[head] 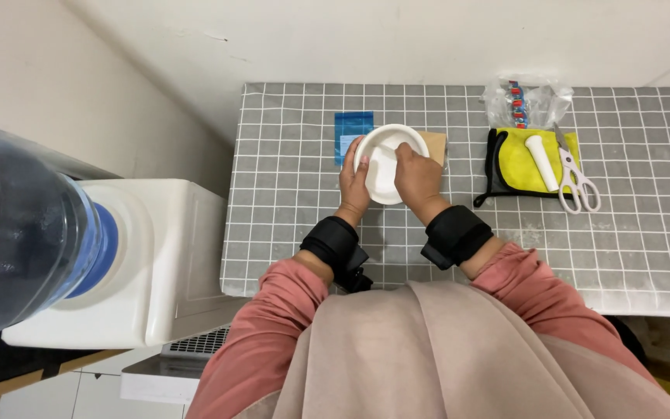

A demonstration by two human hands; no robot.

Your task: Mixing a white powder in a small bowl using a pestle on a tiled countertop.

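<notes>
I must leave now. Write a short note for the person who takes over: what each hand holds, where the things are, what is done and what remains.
Left hand: grips the left rim of the round white bowl, held over the grey checked table.
Right hand: fingers reach inside the bowl; whether they hold anything cannot be seen.
Nearby: blue packet behind the bowl; white-handled scissors and a white stick on a yellow cloth to the right.
Done and remaining: unclear.

a round white bowl (385, 159) with a shallow, glossy inside, tilted so its opening faces up toward the camera. the left fingers (360, 159) curl over its left rim; the right fingers (409, 159) press inside it at the right, covering that edge.
</notes>
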